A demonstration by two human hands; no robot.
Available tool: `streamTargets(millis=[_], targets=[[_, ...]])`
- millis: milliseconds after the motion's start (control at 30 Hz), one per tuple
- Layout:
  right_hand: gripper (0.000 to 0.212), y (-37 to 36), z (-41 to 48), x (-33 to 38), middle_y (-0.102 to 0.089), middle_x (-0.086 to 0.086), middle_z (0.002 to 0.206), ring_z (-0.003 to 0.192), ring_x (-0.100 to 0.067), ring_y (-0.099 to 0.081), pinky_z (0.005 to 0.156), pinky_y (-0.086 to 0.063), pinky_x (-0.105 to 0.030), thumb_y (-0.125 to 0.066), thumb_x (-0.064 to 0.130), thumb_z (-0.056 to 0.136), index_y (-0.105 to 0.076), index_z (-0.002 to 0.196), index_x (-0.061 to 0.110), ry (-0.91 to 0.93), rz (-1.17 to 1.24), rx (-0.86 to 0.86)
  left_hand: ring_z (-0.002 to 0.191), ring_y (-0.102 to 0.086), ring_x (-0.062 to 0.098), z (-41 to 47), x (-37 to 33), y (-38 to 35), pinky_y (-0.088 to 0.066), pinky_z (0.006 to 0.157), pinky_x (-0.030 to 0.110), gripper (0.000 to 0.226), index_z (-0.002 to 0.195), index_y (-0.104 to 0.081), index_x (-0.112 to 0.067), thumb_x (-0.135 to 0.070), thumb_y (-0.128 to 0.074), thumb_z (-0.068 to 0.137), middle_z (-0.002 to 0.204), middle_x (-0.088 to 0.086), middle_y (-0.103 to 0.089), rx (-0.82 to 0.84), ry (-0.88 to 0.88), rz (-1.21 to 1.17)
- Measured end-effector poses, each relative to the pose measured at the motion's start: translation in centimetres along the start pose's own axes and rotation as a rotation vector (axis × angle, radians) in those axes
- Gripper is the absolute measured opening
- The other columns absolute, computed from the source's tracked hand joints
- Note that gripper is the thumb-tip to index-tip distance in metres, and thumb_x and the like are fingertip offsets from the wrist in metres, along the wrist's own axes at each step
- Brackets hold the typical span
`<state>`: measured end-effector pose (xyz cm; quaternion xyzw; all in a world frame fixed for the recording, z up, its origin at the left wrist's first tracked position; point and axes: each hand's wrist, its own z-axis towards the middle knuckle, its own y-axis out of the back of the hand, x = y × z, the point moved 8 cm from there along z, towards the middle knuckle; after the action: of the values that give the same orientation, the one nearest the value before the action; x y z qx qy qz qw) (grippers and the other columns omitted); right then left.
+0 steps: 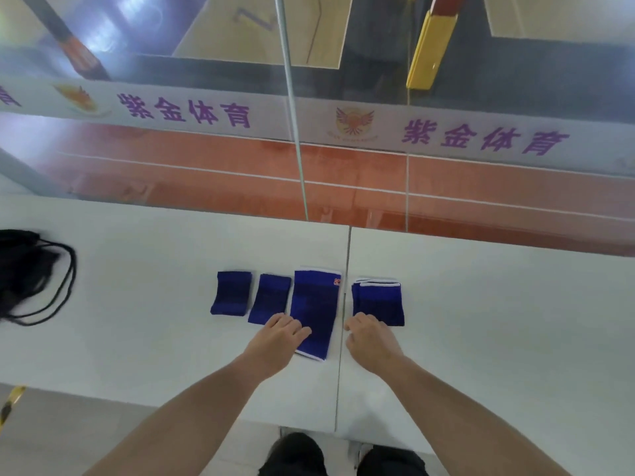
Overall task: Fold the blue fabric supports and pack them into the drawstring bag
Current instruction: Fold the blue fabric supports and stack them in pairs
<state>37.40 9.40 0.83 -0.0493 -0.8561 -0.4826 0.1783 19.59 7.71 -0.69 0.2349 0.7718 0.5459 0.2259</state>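
Observation:
Several blue fabric supports lie in a row on the white table (137,304). From the left: a small folded support (231,297), a second folded one (269,297), a long flat support (314,310) with white edges and a red logo, and a folded white-trimmed support (378,302). My left hand (280,333) rests at the long support's near left edge, fingers curled over it. My right hand (369,334) hovers just right of it, touching the near edge of the right-hand support. The black drawstring bag (24,273) lies at the table's far left, partly cut off.
A seam (343,321) splits the table between the long support and the right one. Beyond the far edge stands a glass wall with purple lettering, an orange floor behind it. My dark shoes (340,455) show below the table's near edge.

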Motion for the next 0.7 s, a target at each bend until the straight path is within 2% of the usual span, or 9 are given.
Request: streamTargets(millis=[100,167,233,300,367,467,533,600,700], targets=[[0.036,-2.6,0.4,3.2,-0.054,-0.002,0.138,0.129,-0.023,-0.049,0.105,-0.041,-0.037,-0.047,0.03,0.1,-0.058,0.131,0.016,0.092,-0.077,0.023,0.141,-0.037,0.027,-0.5,1.3,-1.7,-0.026,0.119,0.048,0.051,0.146,-0.042,-0.019,-0.033,-0.052,0.098,0.152,0.007,-0.041,0.081,-0.097,0.038],[0.052,-4.7,0.4,4.3,-0.036,0.0,0.158,0.146,-0.02,-0.032,0.116,-0.031,-0.038,-0.051,0.039,0.099,-0.045,0.146,0.02,0.095,-0.085,0.104,0.149,-0.024,0.027,-0.6,1.6,-2.6,-0.019,0.12,0.053,0.058,0.15,-0.036,-0.02,-0.04,-0.052,0.098,0.161,0.007,-0.027,0.151,-0.145,0.067],[0.061,-6.8,0.4,4.8,-0.021,-0.002,0.165,0.152,-0.021,-0.017,0.12,-0.025,-0.041,-0.054,0.04,0.097,-0.035,0.152,0.021,0.08,-0.146,0.139,0.147,-0.027,0.028,-0.7,1.9,-3.4,-0.02,0.12,0.054,0.055,0.147,-0.04,-0.019,-0.036,-0.056,0.097,0.161,0.009,-0.029,0.139,-0.182,0.099],[0.062,-8.1,0.3,5.1,-0.023,-0.006,0.164,0.152,-0.026,-0.018,0.119,-0.027,-0.043,-0.058,0.037,0.096,-0.037,0.151,0.019,0.06,-0.207,0.102,0.14,-0.04,0.027,-0.5,2.3,-3.8,-0.025,0.119,0.051,0.047,0.138,-0.05,-0.019,-0.029,-0.061,0.094,0.153,0.008,-0.042,0.068,-0.201,0.088],[0.06,-8.7,0.5,5.0,-0.043,-0.01,0.152,0.145,-0.03,-0.035,0.112,-0.039,-0.043,-0.07,0.034,0.088,-0.051,0.142,0.017,0.055,-0.28,0.037,0.13,-0.05,0.025,-0.2,2.5,-4.1,-0.032,0.116,0.049,0.04,0.127,-0.059,-0.018,-0.026,-0.066,0.089,0.143,0.006,-0.054,0.027,-0.233,0.07],[0.042,-8.9,0.9,5.4,-0.066,-0.006,0.119,0.124,-0.03,-0.056,0.097,-0.053,-0.039,-0.079,0.025,0.078,-0.067,0.118,0.016,0.118,-0.343,-0.082,0.12,-0.059,0.022,0.2,2.7,-4.4,-0.038,0.113,0.047,0.028,0.112,-0.068,-0.016,-0.026,-0.065,0.086,0.131,0.005,-0.063,-0.078,-0.29,0.039],[0.025,-8.2,1.0,5.7,-0.07,-0.003,0.103,0.112,-0.027,-0.063,0.094,-0.054,-0.037,-0.079,0.02,0.079,-0.071,0.103,0.016,0.158,-0.375,-0.153,0.114,-0.062,0.02,0.3,2.7,-3.8,-0.04,0.11,0.045,0.023,0.103,-0.072,-0.016,-0.026,-0.058,0.089,0.124,0.003,-0.068,-0.167,-0.313,0.003],[0.016,-7.8,1.1,5.9,-0.071,-0.001,0.092,0.1,-0.025,-0.067,0.091,-0.055,-0.036,-0.079,0.018,0.078,-0.072,0.092,0.016,0.169,-0.383,-0.159,0.112,-0.062,0.02,0.4,2.6,-3.4,-0.04,0.109,0.043,0.026,0.103,-0.072,-0.016,-0.029,-0.052,0.092,0.123,0.002,-0.068,-0.191,-0.319,-0.02],[0.012,-6.5,1.5,5.8,-0.068,-0.002,0.083,0.082,-0.023,-0.067,0.078,-0.057,-0.035,-0.077,0.015,0.078,-0.068,0.086,0.014,0.139,-0.251,-0.132,0.131,-0.049,0.024,0.3,2.7,-3.4,-0.035,0.114,0.047,0.035,0.116,-0.064,-0.02,-0.041,-0.06,0.088,0.14,0.004,-0.055,-0.123,-0.326,-0.051]])
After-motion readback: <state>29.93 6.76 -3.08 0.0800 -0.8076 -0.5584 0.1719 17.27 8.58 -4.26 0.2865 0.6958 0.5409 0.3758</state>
